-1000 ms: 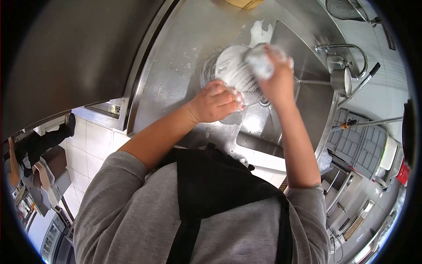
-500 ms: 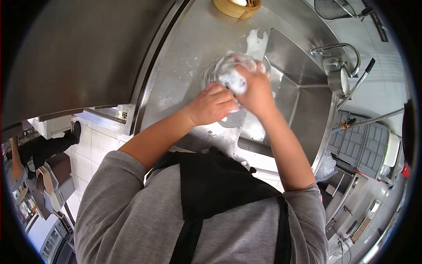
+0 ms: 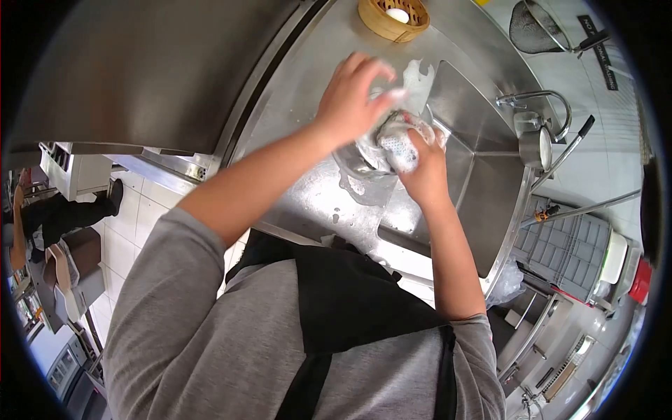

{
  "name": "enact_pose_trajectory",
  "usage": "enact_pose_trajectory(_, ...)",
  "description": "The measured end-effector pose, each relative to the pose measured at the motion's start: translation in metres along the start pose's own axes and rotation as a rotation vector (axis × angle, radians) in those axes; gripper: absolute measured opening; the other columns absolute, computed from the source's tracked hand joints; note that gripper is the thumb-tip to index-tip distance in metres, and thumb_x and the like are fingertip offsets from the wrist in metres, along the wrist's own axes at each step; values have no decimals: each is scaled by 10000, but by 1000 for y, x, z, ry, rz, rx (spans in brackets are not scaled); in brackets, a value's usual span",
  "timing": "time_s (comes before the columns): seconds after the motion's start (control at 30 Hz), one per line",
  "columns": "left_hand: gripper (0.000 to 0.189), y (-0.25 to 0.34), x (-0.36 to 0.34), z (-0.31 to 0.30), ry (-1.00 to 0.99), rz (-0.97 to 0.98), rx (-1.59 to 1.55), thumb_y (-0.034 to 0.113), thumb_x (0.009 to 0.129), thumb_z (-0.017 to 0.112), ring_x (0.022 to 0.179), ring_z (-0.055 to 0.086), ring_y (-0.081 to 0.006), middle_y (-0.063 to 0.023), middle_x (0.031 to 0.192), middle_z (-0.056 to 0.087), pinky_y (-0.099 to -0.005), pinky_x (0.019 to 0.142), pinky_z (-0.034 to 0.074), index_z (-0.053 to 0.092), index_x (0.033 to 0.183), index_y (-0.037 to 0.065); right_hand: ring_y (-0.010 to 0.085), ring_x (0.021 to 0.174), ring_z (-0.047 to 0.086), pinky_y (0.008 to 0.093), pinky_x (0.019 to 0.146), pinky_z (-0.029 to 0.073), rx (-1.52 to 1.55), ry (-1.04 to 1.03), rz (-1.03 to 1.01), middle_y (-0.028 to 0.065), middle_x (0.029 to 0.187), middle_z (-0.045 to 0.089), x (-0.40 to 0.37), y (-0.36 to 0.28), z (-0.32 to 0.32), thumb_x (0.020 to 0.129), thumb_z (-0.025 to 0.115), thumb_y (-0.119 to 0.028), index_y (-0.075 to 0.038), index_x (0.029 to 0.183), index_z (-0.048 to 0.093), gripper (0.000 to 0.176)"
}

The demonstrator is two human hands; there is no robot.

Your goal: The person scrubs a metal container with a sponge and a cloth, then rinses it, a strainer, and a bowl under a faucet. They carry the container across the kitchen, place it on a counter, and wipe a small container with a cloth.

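Note:
My right hand [image 3: 424, 164] is wrapped round a soapy white cloth or sponge [image 3: 400, 151], covered in suds. The sponge is at a clear bowl [image 3: 357, 166] standing on the steel counter [image 3: 308, 192], left of the sink. Above the bowl's left side, my left hand [image 3: 355, 94] is raised with its fingers apart and holds nothing; motion blurs its fingertips. Foam [image 3: 418, 78] lies on the counter beyond the bowl.
A bamboo basket [image 3: 392, 24] with a white item stands at the counter's far end. The steel sink [image 3: 483, 182] is at the right, with a faucet [image 3: 535, 96] and a pot [image 3: 537, 148] beyond it. Another person's leg [image 3: 77, 204] shows far left.
My left hand has let go of the bowl area and lifted up and away, its fingers spreading. My right hand has shifted slightly down and to the right with the sponge.

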State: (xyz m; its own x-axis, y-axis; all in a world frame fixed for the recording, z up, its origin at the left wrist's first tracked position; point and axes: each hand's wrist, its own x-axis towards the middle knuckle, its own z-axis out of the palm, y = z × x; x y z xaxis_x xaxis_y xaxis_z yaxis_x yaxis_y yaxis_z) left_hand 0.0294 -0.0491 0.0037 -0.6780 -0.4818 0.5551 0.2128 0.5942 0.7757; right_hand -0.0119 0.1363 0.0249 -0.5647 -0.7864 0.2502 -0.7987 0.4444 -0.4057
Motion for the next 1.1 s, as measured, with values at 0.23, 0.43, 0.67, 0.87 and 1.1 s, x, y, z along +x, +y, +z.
enact_pose_trajectory(0.23, 322, -14, 41, 32, -1111, -430, 191, 451, 848, 588, 948, 621, -247, -18, 991, 673, -373, 821, 476, 696, 1010, 196, 378, 1116, 510, 510, 979, 345, -70, -29, -80, 152, 1199, 590, -4, -5, -7, 685, 748, -141, -81, 1064, 623, 404)
enact_pose_trajectory(0.43, 335, 6, 37, 21, -1001, -341, 361, 515, 823, 596, 954, 638, -188, 6, 1013, 684, -349, 820, 490, 706, 1018, 266, 473, 1119, 473, 535, 920, 391, -226, -226, -63, 187, 1148, 595, -24, -65, 1, 676, 740, -138, -83, 1239, 516, 608)
enact_pose_trajectory(0.67, 393, 6, 33, 17, -924, -244, 328, 508, 757, 671, 974, 633, -192, 6, 1004, 685, -346, 820, 491, 705, 1013, 212, 365, 1107, 538, 496, 921, 406, -271, -6, 75, 168, 1285, 533, -21, -47, 10, 702, 716, -186, -56, 1068, 600, 405)
enact_pose_trajectory(0.87, 407, 8, 31, 16, -888, -219, 330, 462, 694, 740, 926, 648, -187, -3, 953, 699, -336, 797, 505, 712, 974, 168, 352, 1213, 458, 502, 946, 381, 100, -203, 362, 126, 1362, 474, -31, -28, -5, 655, 736, -171, -64, 1091, 607, 467)
enact_pose_trajectory(1.1, 372, 12, 31, 15, -889, -208, 365, 443, 694, 737, 916, 653, -192, -3, 936, 704, -343, 795, 505, 718, 939, 163, 412, 1185, 457, 503, 914, 425, -180, -158, 102, 169, 1230, 552, -57, -63, 3, 659, 740, -137, -73, 1074, 628, 435)
